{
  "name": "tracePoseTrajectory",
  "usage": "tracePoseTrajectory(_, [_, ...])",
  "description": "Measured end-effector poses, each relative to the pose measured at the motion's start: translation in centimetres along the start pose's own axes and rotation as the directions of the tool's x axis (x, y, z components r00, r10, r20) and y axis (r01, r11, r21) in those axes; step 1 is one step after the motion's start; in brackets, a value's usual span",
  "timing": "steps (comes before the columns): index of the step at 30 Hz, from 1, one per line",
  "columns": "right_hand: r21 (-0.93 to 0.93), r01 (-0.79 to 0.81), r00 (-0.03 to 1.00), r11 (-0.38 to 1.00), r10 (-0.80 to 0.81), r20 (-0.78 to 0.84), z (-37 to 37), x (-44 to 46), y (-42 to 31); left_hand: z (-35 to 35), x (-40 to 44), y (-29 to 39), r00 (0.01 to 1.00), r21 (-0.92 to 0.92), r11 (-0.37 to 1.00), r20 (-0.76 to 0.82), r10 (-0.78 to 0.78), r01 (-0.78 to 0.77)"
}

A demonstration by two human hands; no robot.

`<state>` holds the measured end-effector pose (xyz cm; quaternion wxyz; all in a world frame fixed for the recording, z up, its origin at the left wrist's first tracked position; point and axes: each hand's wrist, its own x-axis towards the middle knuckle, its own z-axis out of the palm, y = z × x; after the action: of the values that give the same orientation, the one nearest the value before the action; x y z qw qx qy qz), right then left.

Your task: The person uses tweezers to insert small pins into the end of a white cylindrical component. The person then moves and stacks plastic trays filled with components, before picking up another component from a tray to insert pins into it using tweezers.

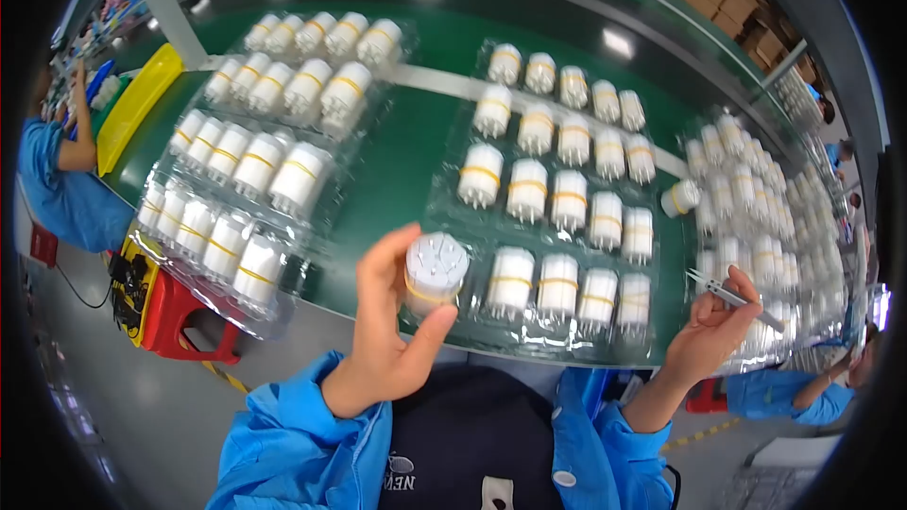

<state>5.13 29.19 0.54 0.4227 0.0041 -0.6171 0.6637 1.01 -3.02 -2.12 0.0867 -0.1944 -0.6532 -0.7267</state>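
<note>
My left hand (392, 331) holds a white cylinder (436, 269) with a yellow band, its end with small metal pins turned up toward me. This cylinder is just left of the front row of a clear plastic tray (472, 326) filled with rows of similar banded cylinders. In my right hand (710, 326) are metal tweezers (732, 295), pinched between thumb and fingers, their tips apart and pointing left. The tweezers are near the right-hand tray, with nothing visible between the tips.
Another tray of cylinders (227, 250) lies at the left, more trays (803, 227) at the right. One cylinder (680, 197) lies tilted between trays. A yellow bin (142, 109), red stool (194, 321) and blue-sleeved co-workers (71, 184) are around the green table (364, 198).
</note>
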Motion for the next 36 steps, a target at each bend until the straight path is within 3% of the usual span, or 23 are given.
tracePoseTrajectory(1, [-0.022,-0.012,1.000,1.000,0.011,-0.009,0.7,-0.5,-0.5,0.3,0.5,0.7,0.999,-0.042,0.998,0.004,-0.044,0.044])
tracePoseTrajectory(2, [0.173,-0.161,0.987,0.972,0.163,-0.001,1.6,-1.0,-0.9,0.3,0.9,0.8,0.998,-0.052,0.997,0.017,-0.060,0.061])
tracePoseTrajectory(3, [0.359,-0.292,0.953,0.887,0.300,0.032,2.5,-1.6,-1.4,0.3,1.2,0.8,0.991,0.076,0.997,0.135,-0.023,0.013])
tracePoseTrajectory(4, [0.424,-0.402,0.909,0.811,0.410,0.078,3.7,-2.2,-2.0,0.5,1.4,0.7,0.967,0.192,0.980,0.254,0.008,-0.059])
tracePoseTrajectory(5, [0.482,-0.502,0.852,0.718,0.508,0.131,5.0,-2.8,-2.5,1.1,1.3,0.7,0.964,0.175,0.983,0.265,0.006,-0.055])
tracePoseTrajectory(7, [0.481,-0.521,0.852,0.705,0.396,0.343,6.3,-3.9,-2.3,2.2,0.7,0.6,0.960,0.000,0.998,0.276,-0.056,0.058])
tracePoseTrajectory(9, [0.376,-0.452,0.874,0.809,0.317,0.369,8.2,-4.9,-2.6,2.8,0.2,0.0,0.964,-0.010,0.997,0.258,-0.067,0.072])
tracePoseTrajectory(10, [0.379,-0.390,0.896,0.839,0.251,0.367,9.0,-5.2,-2.4,2.7,0.0,-0.1,0.963,0.078,0.997,0.267,-0.026,0.005])
tracePoseTrajectory(14, [0.190,-0.423,0.825,0.886,0.290,0.486,10.4,-5.6,-3.4,2.5,0.1,-0.2,0.942,0.262,0.942,0.312,0.122,-0.209])
tracePoseTrajectory(17, [0.092,-0.394,0.797,0.915,0.290,0.529,10.1,-5.5,-3.0,2.7,-0.3,-0.6,0.956,0.148,0.981,0.280,0.082,-0.127])
tracePoseTrajectory(21, [0.088,-0.371,0.807,0.925,0.274,0.524,10.4,-5.4,-3.1,2.8,-0.1,-0.5,0.949,0.189,0.969,0.301,0.097,-0.159])
tracePoseTrajectory(23, [0.131,-0.350,0.829,0.928,0.241,0.505,10.1,-5.5,-2.8,2.7,0.1,-0.8,0.932,0.282,0.920,0.315,0.178,-0.271])
tracePoseTrajectory(28, [0.185,-0.325,0.835,0.928,0.189,0.517,10.1,-5.5,-2.2,2.8,0.2,-0.6,0.936,0.322,0.905,0.303,0.178,-0.277])
tracePoseTrajectory(30, [0.116,-0.261,0.825,0.958,0.159,0.543,10.0,-5.5,-2.1,2.8,0.2,-0.6,0.937,0.327,0.903,0.298,0.180,-0.277])
tracePoseTrajectory(36, [0.120,-0.291,0.833,0.949,0.190,0.520,9.9,-5.7,-2.1,2.8,0.3,-0.4,0.934,0.330,0.900,0.309,0.182,-0.285])
